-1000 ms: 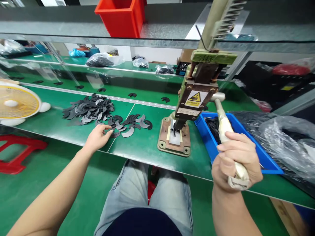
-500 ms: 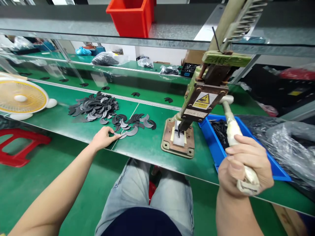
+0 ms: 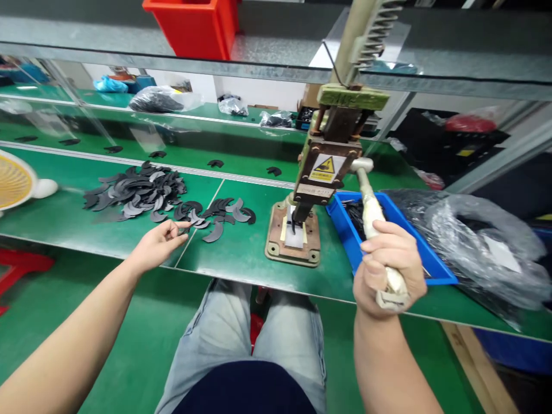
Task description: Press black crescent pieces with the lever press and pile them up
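My right hand (image 3: 390, 267) is wrapped round the lever handle (image 3: 371, 215) of a hand press (image 3: 328, 164), a long grip bound in whitish tape. Under the press ram, a dark piece stands over a pale plate on the brown base (image 3: 273, 247). At the near edge of the loose crescents, my left hand (image 3: 161, 244) has thumb and forefinger pinched together; something dark shows between them, mostly hidden. Just right of its fingertips lies a grey crescent piece (image 3: 213, 232). Further back is a heap of dark crescent pieces (image 3: 146, 190).
A blue bin (image 3: 345, 233) of black parts stands right of the press, beside clear plastic bags (image 3: 483, 241). A fan (image 3: 17, 181) is at far left. Dark pieces (image 3: 215, 164) lie spaced along the strip behind. A red bin (image 3: 198, 26) sits on the shelf above.
The view has swung right, so everything sits further left. The thin crescent that was under my left fingertips no longer shows on the table. My right hand keeps its grip on the lever handle.
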The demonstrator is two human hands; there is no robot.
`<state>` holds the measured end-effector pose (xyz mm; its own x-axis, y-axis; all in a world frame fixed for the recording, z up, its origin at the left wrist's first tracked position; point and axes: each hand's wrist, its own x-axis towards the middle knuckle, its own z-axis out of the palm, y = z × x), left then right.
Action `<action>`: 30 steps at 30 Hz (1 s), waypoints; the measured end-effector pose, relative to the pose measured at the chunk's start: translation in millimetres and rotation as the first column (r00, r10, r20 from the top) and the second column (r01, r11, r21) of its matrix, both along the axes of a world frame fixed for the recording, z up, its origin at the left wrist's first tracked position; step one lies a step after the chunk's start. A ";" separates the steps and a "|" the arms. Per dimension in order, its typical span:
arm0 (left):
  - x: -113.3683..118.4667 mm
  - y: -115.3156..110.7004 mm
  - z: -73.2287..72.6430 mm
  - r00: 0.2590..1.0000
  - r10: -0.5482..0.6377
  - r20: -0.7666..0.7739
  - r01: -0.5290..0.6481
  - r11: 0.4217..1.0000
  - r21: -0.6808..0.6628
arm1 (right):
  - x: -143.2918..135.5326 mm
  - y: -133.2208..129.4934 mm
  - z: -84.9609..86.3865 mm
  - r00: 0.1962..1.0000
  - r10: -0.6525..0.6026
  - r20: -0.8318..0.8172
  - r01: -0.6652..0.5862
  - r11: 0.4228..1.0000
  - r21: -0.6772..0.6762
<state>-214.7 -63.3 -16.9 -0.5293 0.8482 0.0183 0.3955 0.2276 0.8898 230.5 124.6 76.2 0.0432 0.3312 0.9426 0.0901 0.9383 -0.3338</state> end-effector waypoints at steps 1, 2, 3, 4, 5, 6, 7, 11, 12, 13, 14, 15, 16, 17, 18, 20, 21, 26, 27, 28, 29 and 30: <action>7.6 5.9 1.1 0.998 -0.040 -0.039 0.041 0.999 0.006 | 0.1 -0.5 0.0 1.000 0.000 0.003 0.000 1.000 -0.003; 16.1 12.8 1.9 0.994 -0.077 -0.074 0.077 0.997 0.003 | 0.2 -0.9 0.1 1.000 0.002 0.007 -0.002 1.000 -0.005; 25.3 20.6 2.4 0.989 -0.107 -0.104 0.107 0.994 -0.010 | 0.2 -1.1 0.1 1.000 0.003 0.009 -0.003 1.000 -0.005; 34.6 28.9 2.5 0.982 -0.135 -0.134 0.131 0.991 -0.034 | 0.2 -1.2 0.2 1.000 0.003 0.007 -0.003 1.000 -0.002; 43.6 37.6 2.2 0.972 -0.162 -0.167 0.153 0.986 -0.066 | 0.3 -1.2 0.2 1.000 0.003 0.007 -0.003 1.000 -0.001; 51.9 46.3 1.4 0.961 -0.192 -0.201 0.175 0.979 -0.102 | 0.4 -1.3 0.2 1.000 0.002 0.008 -0.002 1.000 -0.001; 59.1 54.9 0.0 0.948 -0.224 -0.226 0.197 0.971 -0.134 | 0.6 -1.3 0.2 1.000 0.000 0.012 0.000 1.000 -0.001; 76.3 83.2 -9.8 0.941 -0.300 -0.156 0.274 0.947 -0.169 | 2.6 -2.1 -0.3 0.999 -0.005 0.032 0.005 1.000 -0.008; 78.5 88.1 -12.6 0.951 -0.298 -0.081 0.286 0.948 -0.138 | 3.1 -2.4 -0.4 0.999 -0.003 0.038 0.004 1.000 -0.013; 80.4 91.9 -15.1 0.957 -0.290 0.010 0.289 0.953 -0.090 | 3.5 -2.7 -0.5 0.999 0.000 0.043 0.001 1.000 -0.018; 82.0 94.6 -17.3 0.953 -0.283 0.103 0.289 0.957 -0.038 | 3.8 -3.0 -0.5 0.999 0.004 0.045 -0.003 1.000 -0.024; 83.4 96.2 -18.7 0.941 -0.284 0.182 0.288 0.958 0.007 | 4.0 -3.2 -0.5 0.999 0.008 0.045 -0.007 1.000 -0.028; 84.6 96.7 -19.4 0.927 -0.292 0.236 0.291 0.956 0.037 | 4.0 -3.4 -0.6 0.999 0.013 0.041 -0.012 0.999 -0.031; 85.3 96.1 -19.1 0.917 -0.305 0.257 0.304 0.952 0.046 | 3.9 -3.4 -0.6 0.999 0.018 0.037 -0.017 0.999 -0.032; 85.5 94.6 -17.8 0.914 -0.324 0.244 0.327 0.945 0.030 | 3.8 -3.3 -0.6 0.999 0.023 0.033 -0.022 0.999 -0.030; 84.6 89.7 -12.6 0.914 -0.386 0.124 0.394 0.918 -0.045 | 3.5 -3.0 -0.7 0.999 0.027 0.031 -0.027 0.999 -0.020; 83.8 86.9 -9.1 0.907 -0.422 0.018 0.421 0.902 -0.093 | 3.5 -2.9 -0.8 0.999 0.028 0.034 -0.027 1.000 -0.015; 87.8 79.9 6.5 0.681 -0.547 -0.488 0.442 0.837 -0.322 | 2.8 -3.5 -1.0 0.999 0.021 0.033 -0.021 1.000 -0.022; 91.9 80.8 7.8 0.641 -0.559 -0.527 0.429 0.829 -0.358 | 2.7 -3.9 -0.9 0.999 0.021 0.029 -0.020 1.000 -0.023; 97.0 82.5 8.4 0.603 -0.572 -0.556 0.419 0.820 -0.389 | 2.5 -4.3 -0.8 0.999 0.021 0.029 -0.021 1.000 -0.022; 102.7 84.8 8.3 0.565 -0.586 -0.581 0.413 0.811 -0.415 | 2.5 -4.8 -0.7 0.999 0.021 0.030 -0.020 1.000 -0.024; 108.7 87.6 7.9 0.524 -0.600 -0.604 0.413 0.800 -0.435 | 2.6 -5.2 -0.6 0.999 0.020 0.032 -0.019 0.999 -0.027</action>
